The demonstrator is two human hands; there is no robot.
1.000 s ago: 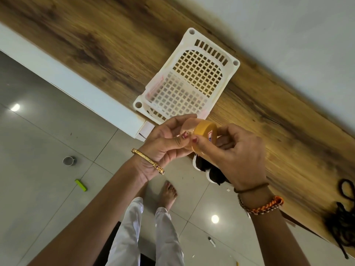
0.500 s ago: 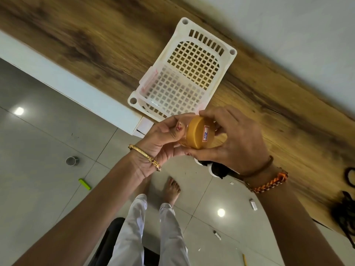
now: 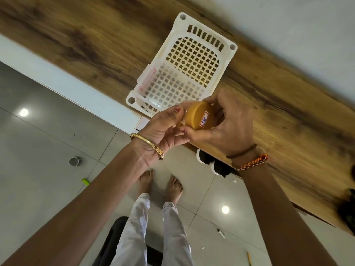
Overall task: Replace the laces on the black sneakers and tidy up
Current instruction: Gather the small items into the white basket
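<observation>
A small round jar with an orange-yellow lid (image 3: 198,118) and a white label is held between both hands above the table's front edge. My right hand (image 3: 228,125) curls its fingers and thumb round the lid. My left hand (image 3: 165,129) grips the jar's body from the left; that body is mostly hidden. The black sneakers (image 3: 213,162) with white soles stand on the floor under the table edge, partly hidden by my right wrist. Dark laces (image 3: 348,206) lie blurred at the table's right end.
A white plastic lattice basket (image 3: 226,60) stands empty on the wooden table (image 3: 96,41), just beyond my hands. On the tiled floor lie a metal ring (image 3: 74,161), a green piece (image 3: 85,182) and small scraps. My bare feet (image 3: 159,183) stand by a black chair (image 3: 113,240).
Both hands with the jar shifted slightly right and toward the table. My right hand turned on the lid, so the label now faces down-right. The view tilted.
</observation>
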